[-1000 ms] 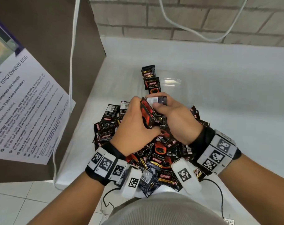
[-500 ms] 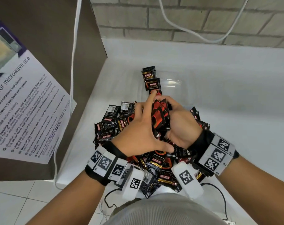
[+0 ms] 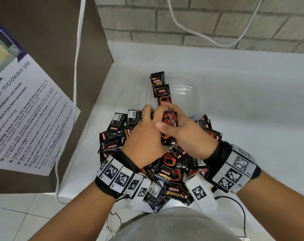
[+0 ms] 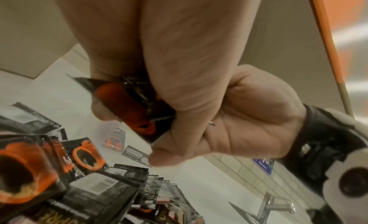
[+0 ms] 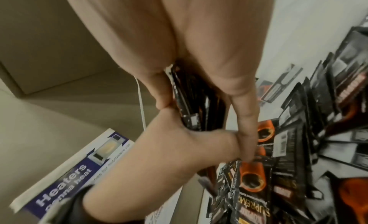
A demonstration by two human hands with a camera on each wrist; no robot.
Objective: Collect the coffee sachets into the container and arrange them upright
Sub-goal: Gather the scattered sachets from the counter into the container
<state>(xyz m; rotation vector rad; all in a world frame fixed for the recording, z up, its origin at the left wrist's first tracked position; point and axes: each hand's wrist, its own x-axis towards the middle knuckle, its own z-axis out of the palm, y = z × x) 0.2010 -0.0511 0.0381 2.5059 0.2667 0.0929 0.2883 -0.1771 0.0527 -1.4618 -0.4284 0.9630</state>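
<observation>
Right at the near edge of the white counter (image 3: 252, 101) lies a loose heap of black and orange Kopiko Supremo sachets (image 3: 166, 173), some face up, some showing barcodes. Above the heap both hands meet around a small stack of sachets (image 3: 170, 126) held on edge. The left hand (image 3: 144, 136) curls its fingers over the stack from the left side, and the right hand (image 3: 187, 134) clamps it from the right with the thumb laid across the front; in the right wrist view the edges of several packets sit between thumb and fingers. Just beyond the hands stands a clear plastic container (image 3: 187, 91), with 2 sachets (image 3: 160, 88) upright inside against its left wall. To the left hangs a printed microwave notice (image 3: 26, 110) on a brown panel, a white cable (image 3: 77, 66) running down beside it. Farthest back is a brick wall (image 3: 217, 20).
</observation>
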